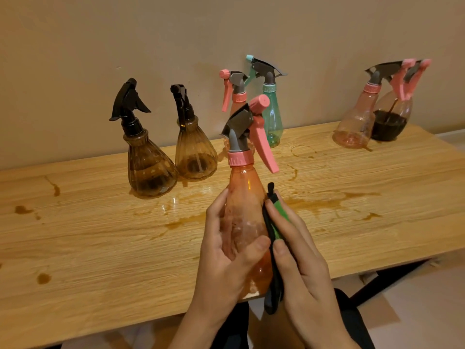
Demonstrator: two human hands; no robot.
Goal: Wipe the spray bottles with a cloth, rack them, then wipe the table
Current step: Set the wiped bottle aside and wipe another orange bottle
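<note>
Pink spray bottle (pixel 245 222) sits at 6 o'clock of the head view, near upright over the table's near edge and, as far as I can tell, lifted off the wood. Its trigger hangs toward 3 o'clock.

My left hand (pixel 226 250) wraps the body from the 9 o'clock side, fingers curled behind and thumb across the front, so the bottle cannot twist while it is rubbed. My right hand (pixel 302 250) pinches a green and black cloth (pixel 276 230) between thumb and fingers and presses it flat on the bottle's 3 o'clock flank. The cloth's tail hangs below the base. I judge this as mid-wipe on 1 bottle, gripped low so the smeared belly can be reached.

On the table (pixel 88 260), 2 brown bottles (pixel 151 170) stand at 10 o'clock. A second pink bottle (pixel 237 96) and a teal bottle (pixel 273 119) stand close together at 12 o'clock. At 2 o'clock are 2 more pink-capped bottles (pixel 354 127), the farther one holding dark liquid. Brown spills (pixel 181 222) spread across the wood around my hands. No rack shows, and I judge racking and the table wipe not yet done.
</note>
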